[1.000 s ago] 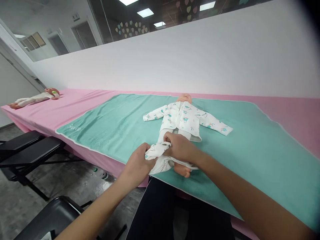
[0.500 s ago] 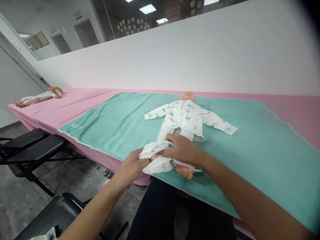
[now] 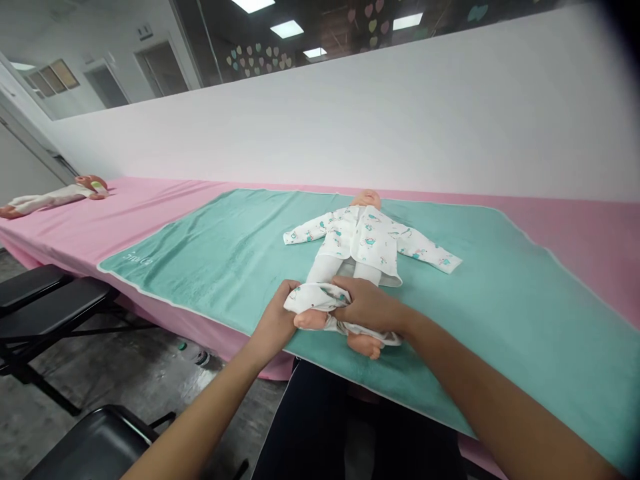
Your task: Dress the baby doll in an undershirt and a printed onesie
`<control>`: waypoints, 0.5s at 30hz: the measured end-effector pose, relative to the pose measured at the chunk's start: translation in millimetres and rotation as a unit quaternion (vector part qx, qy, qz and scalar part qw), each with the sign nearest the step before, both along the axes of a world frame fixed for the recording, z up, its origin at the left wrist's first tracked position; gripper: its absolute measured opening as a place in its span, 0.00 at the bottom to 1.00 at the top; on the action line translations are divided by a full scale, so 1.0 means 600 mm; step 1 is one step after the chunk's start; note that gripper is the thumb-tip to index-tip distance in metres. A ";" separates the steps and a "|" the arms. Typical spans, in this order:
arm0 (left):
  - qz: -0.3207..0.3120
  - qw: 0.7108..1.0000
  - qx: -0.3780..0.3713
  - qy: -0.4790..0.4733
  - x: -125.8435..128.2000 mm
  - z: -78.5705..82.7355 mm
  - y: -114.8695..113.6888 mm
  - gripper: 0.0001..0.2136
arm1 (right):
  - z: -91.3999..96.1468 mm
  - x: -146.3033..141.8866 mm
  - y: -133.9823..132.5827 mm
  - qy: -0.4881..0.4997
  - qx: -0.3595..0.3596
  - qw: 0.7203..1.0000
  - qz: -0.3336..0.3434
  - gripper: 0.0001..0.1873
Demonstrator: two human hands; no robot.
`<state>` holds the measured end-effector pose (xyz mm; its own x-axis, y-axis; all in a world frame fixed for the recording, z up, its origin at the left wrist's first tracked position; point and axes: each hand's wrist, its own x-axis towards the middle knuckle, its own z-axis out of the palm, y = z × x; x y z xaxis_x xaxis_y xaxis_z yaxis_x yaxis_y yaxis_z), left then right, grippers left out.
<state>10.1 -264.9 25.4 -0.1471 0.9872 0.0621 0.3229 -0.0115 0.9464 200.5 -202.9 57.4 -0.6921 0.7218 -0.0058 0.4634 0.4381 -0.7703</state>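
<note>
A baby doll (image 3: pixel 367 197) lies on its back on a teal blanket (image 3: pixel 220 260), its feet toward me. It wears a white printed jacket (image 3: pixel 367 233) with the sleeves spread, and white leggings (image 3: pixel 324 268). Matching printed pants (image 3: pixel 315 297) are bunched around its lower legs. My left hand (image 3: pixel 277 320) is closed on the pants' edge beside one bare foot (image 3: pixel 311 319). Between the legs, my right hand (image 3: pixel 370 305) grips the other side of the same pant leg. The second foot (image 3: pixel 365 345) sticks out below my right hand.
Another doll (image 3: pixel 55 197) in white lies at the far left of the pink-covered table (image 3: pixel 155 200). Black folding chairs (image 3: pixel 60 300) stand left of the table, and another black chair (image 3: pixel 95 443) is at lower left. A white wall (image 3: pixel 350 120) runs behind.
The pant leg has been drawn up past the nearer left foot, which now shows bare. Both hands still hold the cloth. The view has shifted slightly to the right.
</note>
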 end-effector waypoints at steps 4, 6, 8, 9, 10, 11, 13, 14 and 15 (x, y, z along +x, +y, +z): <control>0.031 0.998 0.035 0.048 0.017 -0.010 -0.003 0.16 | -0.005 -0.010 -0.005 -0.041 0.065 0.997 -0.019 0.06; 0.019 0.992 0.070 0.102 0.024 0.000 -0.007 0.16 | -0.009 -0.015 -0.007 -0.078 0.113 0.990 -0.024 0.06; -0.005 0.984 0.099 0.146 0.026 0.016 -0.009 0.16 | -0.013 -0.019 -0.009 -0.119 0.167 0.979 -0.021 0.06; -0.018 0.982 0.103 0.158 0.026 0.024 -0.008 0.16 | -0.014 -0.022 -0.010 -0.137 0.192 0.972 -0.017 0.06; -0.031 0.982 0.096 0.159 0.026 0.032 -0.007 0.16 | -0.016 -0.024 -0.012 -0.152 0.213 0.965 -0.012 0.07; -0.039 0.985 0.077 0.149 0.024 0.040 -0.006 0.17 | -0.017 -0.026 -0.014 -0.164 0.229 0.959 -0.007 0.08; -0.040 0.994 0.013 0.099 0.022 0.050 -0.004 0.19 | -0.017 -0.029 -0.018 -0.183 0.252 0.950 0.001 0.10; -0.037 0.997 -0.023 0.063 0.022 0.053 -0.003 0.20 | -0.016 -0.030 -0.020 -0.189 0.258 0.947 0.004 0.11; -0.036 0.998 -0.052 0.024 0.022 0.054 -0.002 0.21 | -0.015 -0.031 -0.022 -0.190 0.262 0.946 0.008 0.12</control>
